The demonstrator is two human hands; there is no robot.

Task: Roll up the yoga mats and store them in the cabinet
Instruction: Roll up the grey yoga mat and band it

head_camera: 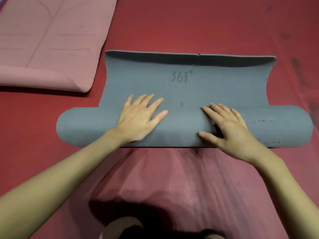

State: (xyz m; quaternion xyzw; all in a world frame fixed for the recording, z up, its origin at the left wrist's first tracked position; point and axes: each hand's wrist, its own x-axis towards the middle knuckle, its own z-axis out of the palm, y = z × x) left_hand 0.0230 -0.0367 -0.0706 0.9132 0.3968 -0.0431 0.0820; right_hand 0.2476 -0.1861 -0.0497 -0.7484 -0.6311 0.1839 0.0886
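I see the grey yoga mat (186, 80) lying across the red floor (207, 28), most of it already wound into a thick roll nearest me, with a short flat stretch marked 361° left beyond the roll and its far edge curling up. My left hand (138, 118) rests flat on the roll with fingers spread and straight, and my right hand (227, 125) lies just beside it, fingers extended over the roll's top, neither one clenched. A pink yoga mat (48, 40) lies well apart at upper left, its near end curled.
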